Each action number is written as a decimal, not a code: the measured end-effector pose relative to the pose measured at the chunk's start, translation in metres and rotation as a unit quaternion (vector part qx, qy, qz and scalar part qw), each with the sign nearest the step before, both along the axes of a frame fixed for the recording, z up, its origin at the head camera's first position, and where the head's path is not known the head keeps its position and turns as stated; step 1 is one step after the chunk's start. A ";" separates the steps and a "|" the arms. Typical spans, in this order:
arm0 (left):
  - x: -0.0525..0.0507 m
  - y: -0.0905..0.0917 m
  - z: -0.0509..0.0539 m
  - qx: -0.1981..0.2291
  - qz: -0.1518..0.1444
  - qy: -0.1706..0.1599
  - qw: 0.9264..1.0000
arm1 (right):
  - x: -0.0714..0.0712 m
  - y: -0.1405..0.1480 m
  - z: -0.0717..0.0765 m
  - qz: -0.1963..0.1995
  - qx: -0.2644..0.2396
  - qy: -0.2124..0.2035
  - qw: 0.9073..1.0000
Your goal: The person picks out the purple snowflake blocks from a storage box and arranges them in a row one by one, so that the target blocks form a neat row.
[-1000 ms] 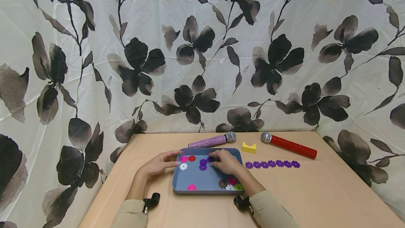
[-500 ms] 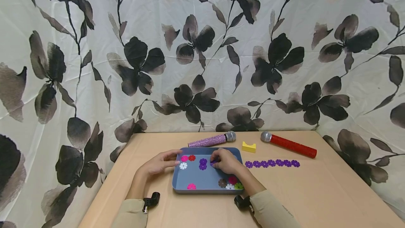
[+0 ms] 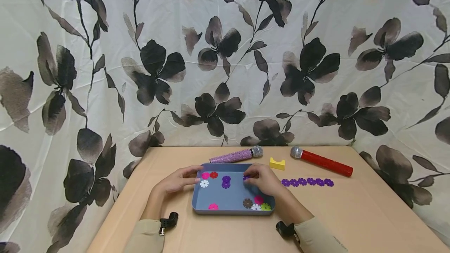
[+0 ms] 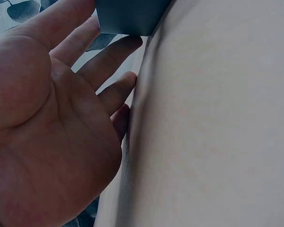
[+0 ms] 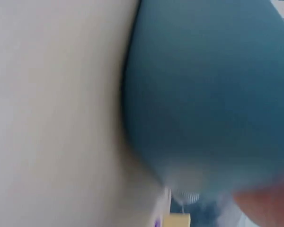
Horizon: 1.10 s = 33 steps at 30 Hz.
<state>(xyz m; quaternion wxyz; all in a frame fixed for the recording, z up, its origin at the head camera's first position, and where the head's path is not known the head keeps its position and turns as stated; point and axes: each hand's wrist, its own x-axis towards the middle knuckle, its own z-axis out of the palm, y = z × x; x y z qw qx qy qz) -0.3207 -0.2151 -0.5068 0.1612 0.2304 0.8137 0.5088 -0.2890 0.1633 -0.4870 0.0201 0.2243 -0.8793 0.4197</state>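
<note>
A blue-grey tray [image 3: 232,207] holds several flower-shaped plastic discs. My left hand [image 3: 175,180] is at its left edge, thumb and fingertips at the rim; in the left wrist view the fingers [image 4: 109,61] are stretched out under the tray corner [image 4: 128,19]. Over the tray's right side, my right hand [image 3: 261,179] pinches a purple flower-shaped disc [image 3: 246,177], mostly covered by the fingertips. Two overlapping purple discs [image 3: 226,182] lie mid-tray. Pink [image 3: 205,175], red [image 3: 213,175] and white [image 3: 204,183] discs sit at back left. The right wrist view is blurred.
Right of the tray runs a row of purple discs [image 3: 307,182]. Behind lie a glittery purple microphone [image 3: 232,156], a yellow notched block [image 3: 277,163] and a red microphone [image 3: 325,162]. Brown [image 3: 247,203], pink, white and green [image 3: 265,206] discs fill the tray's front right corner.
My right hand has taken the purple disc from beside the two overlapping ones and moved right with it, now covering the near end of the purple row. The left hand stays at the rim.
</note>
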 end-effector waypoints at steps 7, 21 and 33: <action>0.001 -0.001 -0.001 0.003 -0.001 -0.007 1.000 | 0.009 0.041 0.005 -0.044 -0.042 -0.020 0.998; -0.001 0.001 0.001 0.003 -0.005 -0.003 1.000 | 0.012 0.133 0.010 -0.131 -0.048 -0.011 0.990; -0.001 0.001 0.003 -0.001 0.004 -0.004 1.000 | 0.013 0.193 -0.001 -0.197 -0.021 -0.027 0.980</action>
